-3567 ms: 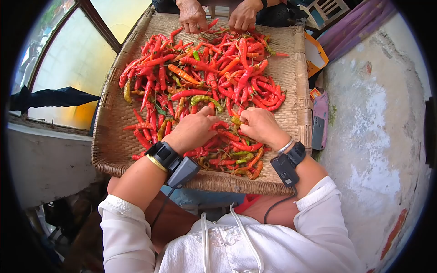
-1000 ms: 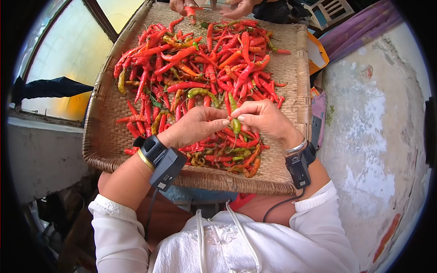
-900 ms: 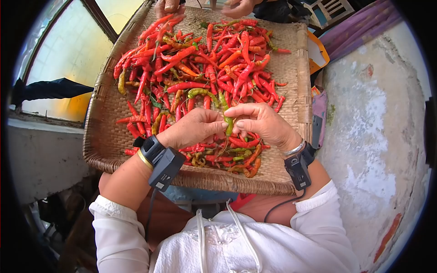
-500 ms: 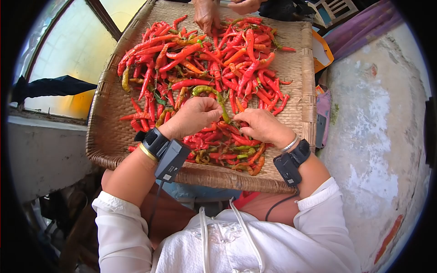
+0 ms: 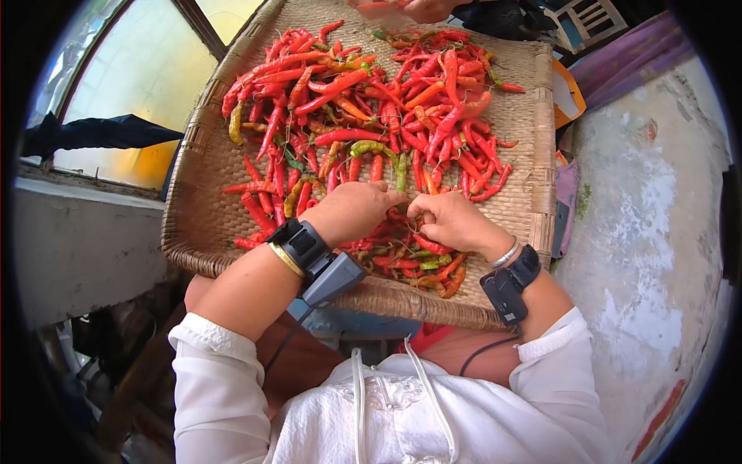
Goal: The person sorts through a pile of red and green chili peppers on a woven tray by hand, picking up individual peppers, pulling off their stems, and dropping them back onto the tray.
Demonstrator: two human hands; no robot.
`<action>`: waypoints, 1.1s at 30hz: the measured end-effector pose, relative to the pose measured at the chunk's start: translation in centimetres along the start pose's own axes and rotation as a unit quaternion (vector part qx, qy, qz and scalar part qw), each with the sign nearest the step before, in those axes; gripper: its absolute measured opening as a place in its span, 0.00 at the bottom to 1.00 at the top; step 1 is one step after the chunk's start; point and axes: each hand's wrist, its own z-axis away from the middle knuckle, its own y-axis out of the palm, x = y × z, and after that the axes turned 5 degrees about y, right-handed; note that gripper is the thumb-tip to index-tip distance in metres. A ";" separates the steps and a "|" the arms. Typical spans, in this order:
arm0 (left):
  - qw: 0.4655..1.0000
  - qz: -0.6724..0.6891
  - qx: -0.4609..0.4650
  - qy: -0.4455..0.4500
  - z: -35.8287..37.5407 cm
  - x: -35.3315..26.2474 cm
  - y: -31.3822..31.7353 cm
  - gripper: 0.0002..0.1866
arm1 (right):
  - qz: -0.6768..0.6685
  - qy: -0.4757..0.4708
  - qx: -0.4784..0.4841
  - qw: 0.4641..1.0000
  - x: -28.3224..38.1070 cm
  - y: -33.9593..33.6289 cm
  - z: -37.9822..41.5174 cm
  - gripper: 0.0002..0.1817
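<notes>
A heap of red, orange and greenish chili peppers (image 5: 348, 135) lies in a woven basket tray (image 5: 205, 182). Over the near part of the heap, my left hand (image 5: 357, 210) is closed, its fingertips pinched. Close to its right, my right hand (image 5: 457, 222) is closed too, thumb and fingers curled together. Whatever sits between the fingertips is too small and hidden to name. Just beyond them is a curled green chili pepper (image 5: 371, 145). A smaller group of red and greenish peppers (image 5: 433, 267) lies below my hands.
Another person's hands (image 5: 425, 9) are at the tray's far edge, partly blurred. A dark folded umbrella (image 5: 100, 138) hangs by the window on the left. A stained pale surface (image 5: 634, 224) lies to the right, with an orange-edged object (image 5: 568, 93) beside the tray.
My hands have come closer together, the left shifting right and slightly down. The other person's hand has drawn back from the heap toward the far edge. The whole view has shifted slightly.
</notes>
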 end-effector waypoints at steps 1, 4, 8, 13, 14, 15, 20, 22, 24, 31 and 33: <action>1.000 -0.017 -0.002 0.014 0.0 0.2 0.3 0.24 | -0.021 0.004 0.005 1.000 0.1 0.0 0.0 0.12; 1.000 -0.024 -0.007 0.009 0.0 0.3 0.2 0.22 | 0.029 -0.033 -0.082 0.996 -0.2 -0.2 0.0 0.12; 0.997 -0.031 0.035 -0.062 -0.1 -1.1 -1.4 0.21 | -0.086 0.022 -0.057 0.994 0.6 -2.7 0.5 0.11; 0.999 -0.037 -0.006 -0.023 0.1 -0.3 -0.4 0.18 | -0.177 0.040 -0.101 0.978 0.8 -4.3 0.4 0.10; 0.999 -0.036 -0.006 -0.024 0.1 -0.1 0.1 0.18 | -0.176 0.040 -0.099 0.978 0.8 -4.0 0.4 0.10; 0.999 -0.037 0.008 -0.025 0.2 -0.2 -0.2 0.16 | -0.269 0.015 -0.150 0.951 0.9 -3.7 0.3 0.11; 1.000 -0.006 0.016 -0.017 -0.2 -0.1 -0.5 0.11 | -0.080 -0.028 -0.162 0.983 0.4 -2.9 0.0 0.14; 0.999 -0.018 0.026 -0.040 -0.2 -0.3 -1.0 0.10 | 0.037 -0.049 -0.130 0.990 -1.2 -1.7 -0.2 0.14; 0.998 -0.022 0.040 -0.044 -0.3 -0.4 -1.3 0.10 | 0.135 -0.116 -0.101 0.979 -1.5 -0.6 -0.1 0.13; 0.995 -0.052 0.077 -0.021 0.5 -0.5 -0.5 0.08 | 0.099 -0.027 0.094 0.990 0.5 0.5 1.1 0.12; 0.996 -0.052 0.073 -0.019 0.7 -0.1 -0.6 0.07 | 0.178 0.025 0.081 0.980 0.6 0.3 1.2 0.11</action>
